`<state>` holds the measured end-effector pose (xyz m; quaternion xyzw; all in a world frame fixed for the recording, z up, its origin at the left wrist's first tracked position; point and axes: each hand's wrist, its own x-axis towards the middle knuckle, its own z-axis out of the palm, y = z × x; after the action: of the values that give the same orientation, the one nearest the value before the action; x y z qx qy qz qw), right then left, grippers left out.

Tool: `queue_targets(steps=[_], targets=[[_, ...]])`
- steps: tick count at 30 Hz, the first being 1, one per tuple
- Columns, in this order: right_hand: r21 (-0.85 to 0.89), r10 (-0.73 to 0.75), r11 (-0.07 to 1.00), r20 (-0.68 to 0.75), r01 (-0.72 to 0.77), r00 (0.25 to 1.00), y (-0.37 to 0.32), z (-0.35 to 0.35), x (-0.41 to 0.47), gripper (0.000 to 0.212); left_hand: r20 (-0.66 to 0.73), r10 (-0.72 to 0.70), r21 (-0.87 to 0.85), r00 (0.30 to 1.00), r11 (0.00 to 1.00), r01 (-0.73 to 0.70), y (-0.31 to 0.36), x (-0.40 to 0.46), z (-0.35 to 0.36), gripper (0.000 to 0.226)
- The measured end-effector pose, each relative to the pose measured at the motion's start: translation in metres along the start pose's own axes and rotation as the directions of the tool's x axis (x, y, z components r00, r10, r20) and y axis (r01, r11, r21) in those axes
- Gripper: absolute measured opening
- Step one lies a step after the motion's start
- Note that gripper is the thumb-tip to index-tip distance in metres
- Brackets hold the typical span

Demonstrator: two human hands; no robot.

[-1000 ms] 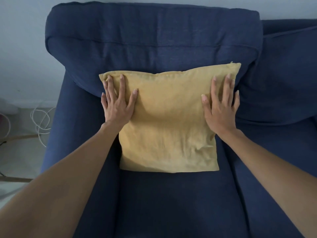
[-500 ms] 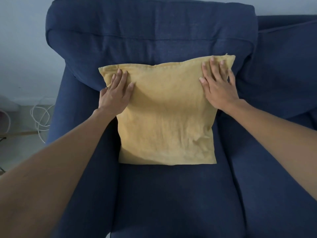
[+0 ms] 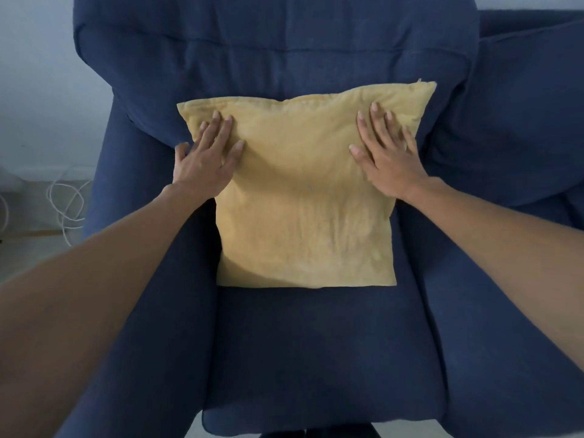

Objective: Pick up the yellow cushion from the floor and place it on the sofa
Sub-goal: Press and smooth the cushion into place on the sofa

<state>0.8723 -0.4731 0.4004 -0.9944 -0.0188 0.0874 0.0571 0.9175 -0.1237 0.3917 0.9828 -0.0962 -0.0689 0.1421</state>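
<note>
Head view: the yellow cushion [image 3: 303,197] stands on the blue sofa [image 3: 316,358] seat, leaning on its backrest. We press our left hand [image 3: 203,159] and right hand [image 3: 387,159] flat against its upper corners, fingers spread, gripping nothing.

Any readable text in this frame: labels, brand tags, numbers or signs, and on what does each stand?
None: no word, number or sign is readable.
yellow cushion: plain fabric; a tiny pale nub at its top right corner, too small to tell.
sofa: plain blue fabric, no label visible.
left hand and right hand: flat on the cushion, bare, no text.
white cable on the floor: no markings.
</note>
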Motion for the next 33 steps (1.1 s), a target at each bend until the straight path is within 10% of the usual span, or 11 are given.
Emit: queue_targets(steps=[19,33], targets=[[0.008,0.075,0.997,-0.136,-0.075,0.988,-0.007,0.007,-0.064,0.069,-0.119,0.016,0.030,0.993,0.999,-0.012,-0.001,-0.050,0.022,0.072],[0.073,0.031,0.997,-0.040,-0.028,0.999,-0.021,0.181,-0.238,0.076,-0.023,-0.124,-0.084,0.992,0.989,0.122,0.043,-0.247,0.180,0.075]])
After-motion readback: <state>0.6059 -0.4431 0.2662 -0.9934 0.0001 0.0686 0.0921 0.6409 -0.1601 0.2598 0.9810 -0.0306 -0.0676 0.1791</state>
